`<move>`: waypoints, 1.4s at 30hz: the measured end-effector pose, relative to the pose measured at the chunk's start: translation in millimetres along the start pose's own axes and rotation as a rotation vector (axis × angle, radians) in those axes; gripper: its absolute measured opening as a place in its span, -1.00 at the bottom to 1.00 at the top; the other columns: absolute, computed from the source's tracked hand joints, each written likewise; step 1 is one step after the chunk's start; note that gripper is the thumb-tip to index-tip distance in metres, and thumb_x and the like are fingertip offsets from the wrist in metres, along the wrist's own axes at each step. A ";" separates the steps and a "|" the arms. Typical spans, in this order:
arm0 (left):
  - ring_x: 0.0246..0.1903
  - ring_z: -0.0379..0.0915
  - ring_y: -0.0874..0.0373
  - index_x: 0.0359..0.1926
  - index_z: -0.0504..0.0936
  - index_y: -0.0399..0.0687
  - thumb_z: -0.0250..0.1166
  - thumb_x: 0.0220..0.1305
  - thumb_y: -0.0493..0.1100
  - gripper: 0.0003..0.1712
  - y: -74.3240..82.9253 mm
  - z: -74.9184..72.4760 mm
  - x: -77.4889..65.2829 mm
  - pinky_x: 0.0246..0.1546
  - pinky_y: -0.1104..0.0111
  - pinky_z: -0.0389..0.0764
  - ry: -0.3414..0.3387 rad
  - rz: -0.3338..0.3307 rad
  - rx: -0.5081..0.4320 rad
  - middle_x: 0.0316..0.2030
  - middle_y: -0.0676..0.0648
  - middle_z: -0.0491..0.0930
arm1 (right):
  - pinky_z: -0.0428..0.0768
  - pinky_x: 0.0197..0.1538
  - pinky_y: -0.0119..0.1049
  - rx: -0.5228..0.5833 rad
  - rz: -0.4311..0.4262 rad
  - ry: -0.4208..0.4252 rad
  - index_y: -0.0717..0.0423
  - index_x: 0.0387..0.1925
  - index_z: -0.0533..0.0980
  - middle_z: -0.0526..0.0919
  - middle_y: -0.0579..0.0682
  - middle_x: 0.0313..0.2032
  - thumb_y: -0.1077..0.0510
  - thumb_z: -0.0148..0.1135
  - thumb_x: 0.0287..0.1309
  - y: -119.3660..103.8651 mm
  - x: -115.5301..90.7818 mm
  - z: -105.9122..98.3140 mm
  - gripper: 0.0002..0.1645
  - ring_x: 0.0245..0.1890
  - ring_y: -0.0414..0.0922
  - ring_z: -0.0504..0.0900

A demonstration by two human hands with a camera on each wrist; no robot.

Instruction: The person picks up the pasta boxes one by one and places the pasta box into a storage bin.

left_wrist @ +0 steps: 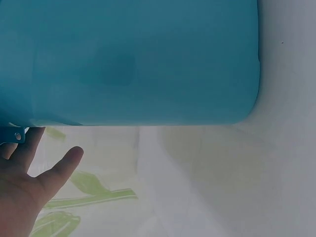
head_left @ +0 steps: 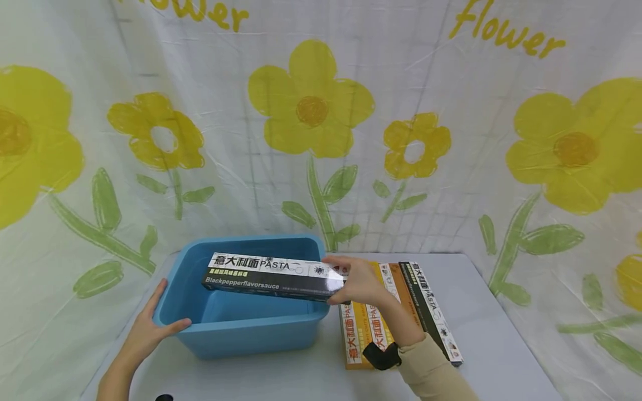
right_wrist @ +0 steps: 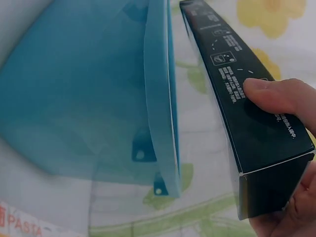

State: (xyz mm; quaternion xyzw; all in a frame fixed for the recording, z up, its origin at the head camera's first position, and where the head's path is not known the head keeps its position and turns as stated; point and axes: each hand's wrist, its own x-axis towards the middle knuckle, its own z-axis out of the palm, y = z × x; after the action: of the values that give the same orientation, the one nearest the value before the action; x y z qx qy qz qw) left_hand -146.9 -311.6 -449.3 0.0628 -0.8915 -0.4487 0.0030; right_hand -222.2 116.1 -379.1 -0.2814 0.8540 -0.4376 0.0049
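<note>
A blue plastic bin (head_left: 251, 337) stands on the table's left half. Over its opening, a black and white pasta box (head_left: 271, 278) marked "Blackpepperflavorsauce" is held slightly slanted. My right hand (head_left: 358, 281) grips the box's right end, thumb on one face and fingers on the other, as the right wrist view also shows on the dark box (right_wrist: 237, 94). My left hand (head_left: 147, 328) touches the bin's front left corner, thumb and fingers spread and fairly straight along the rim. In the left wrist view the left hand (left_wrist: 24, 182) sits beside the bin wall (left_wrist: 148, 64).
Right of the bin, several pasta boxes lie side by side: orange and yellow ones (head_left: 353, 340) and a black one (head_left: 433, 312) at the right end. A white curtain (head_left: 451, 223) with yellow flowers hangs behind the pale table (head_left: 481, 312). A small dark object (head_left: 164, 397) shows at the bottom edge.
</note>
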 end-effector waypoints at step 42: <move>0.22 0.03 -0.60 0.52 -0.40 -0.12 0.39 0.16 -0.03 0.27 0.4 0.4 -2.1 0.08 -0.37 0.27 0.016 0.039 -0.002 0.40 -0.59 -0.21 | 0.27 -0.66 -0.48 -0.267 -0.013 -0.342 0.02 0.13 0.60 0.73 -0.01 -0.12 0.18 0.67 -0.40 -32.9 62.3 57.4 -0.15 -0.56 -0.28 0.48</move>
State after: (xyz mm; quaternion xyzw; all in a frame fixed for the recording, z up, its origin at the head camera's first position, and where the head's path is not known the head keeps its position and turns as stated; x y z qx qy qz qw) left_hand -144.9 -310.8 -449.1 0.0490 -0.8921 -0.4487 0.0192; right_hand -244.4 28.0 -375.1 -0.3551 0.8893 -0.2666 0.1095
